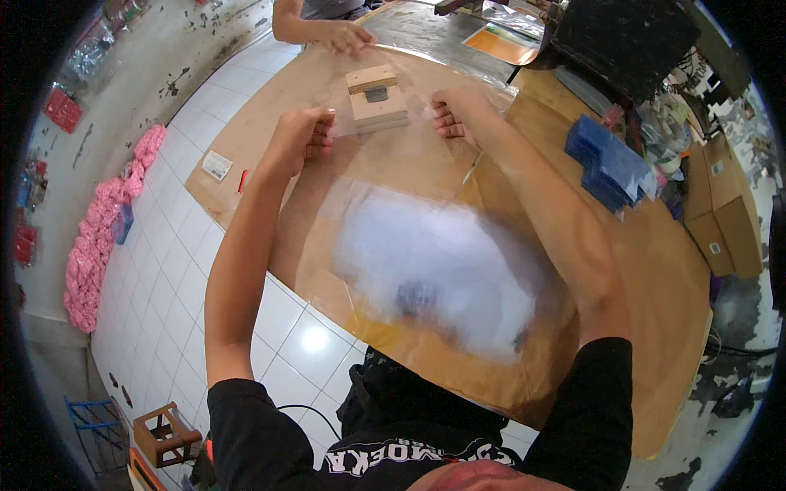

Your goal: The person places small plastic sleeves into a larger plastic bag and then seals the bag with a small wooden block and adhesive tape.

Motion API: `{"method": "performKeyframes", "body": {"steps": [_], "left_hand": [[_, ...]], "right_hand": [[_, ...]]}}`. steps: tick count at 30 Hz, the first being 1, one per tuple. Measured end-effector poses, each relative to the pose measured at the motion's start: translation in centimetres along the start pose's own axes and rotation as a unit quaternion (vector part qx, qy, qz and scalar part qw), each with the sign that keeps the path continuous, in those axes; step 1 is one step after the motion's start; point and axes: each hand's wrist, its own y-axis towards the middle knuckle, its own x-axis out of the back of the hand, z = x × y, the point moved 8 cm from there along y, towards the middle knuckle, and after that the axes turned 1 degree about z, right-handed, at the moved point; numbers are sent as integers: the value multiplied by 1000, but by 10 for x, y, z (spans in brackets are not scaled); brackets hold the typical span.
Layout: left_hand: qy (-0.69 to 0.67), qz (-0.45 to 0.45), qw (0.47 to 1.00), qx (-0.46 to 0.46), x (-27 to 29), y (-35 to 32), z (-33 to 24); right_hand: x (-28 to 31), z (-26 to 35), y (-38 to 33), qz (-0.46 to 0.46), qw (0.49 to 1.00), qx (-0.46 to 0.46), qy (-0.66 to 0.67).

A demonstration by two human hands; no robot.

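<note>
My left hand (307,139) is closed in a pinch, left of a small wooden block fixture (379,114) with a dark piece in its middle. On the block's other side my right hand (460,114) is pinched too. A faint, see-through plastic film (347,124) seems to stretch between both hands at the block; its outline is hard to make out. Nearer to me lies a blurred heap of clear plastic sheets or bags (434,262) with a dark printed patch. Beside my right forearm, a thin pale stick-like thing (471,169) lies on the brown table cover (663,327).
Across the table is another person's hand (348,37). Blue stacked pieces (606,164) and cardboard boxes (720,204) stand at right, below a dark machine (626,41). A white label (217,165) and a red stick (242,181) lie left. Pink bundles (94,254) sit along the wall.
</note>
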Motion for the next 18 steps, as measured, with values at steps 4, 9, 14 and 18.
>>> {"method": "performKeyframes", "body": {"steps": [4,9,14,18], "left_hand": [[16,-22,1000,7,-1,-3,-6],[8,-22,1000,-11,-2,-6,-2],[-14,-23,1000,-5,0,-6,2],[-19,-34,999,-19,4,1,1]], "right_hand": [[-2,-1,12,10,1000,0,-17],[0,0,12,-3,1000,13,-10],[2,1,5,-7,999,15,-29],[-3,-2,9,0,999,0,-33]]}}
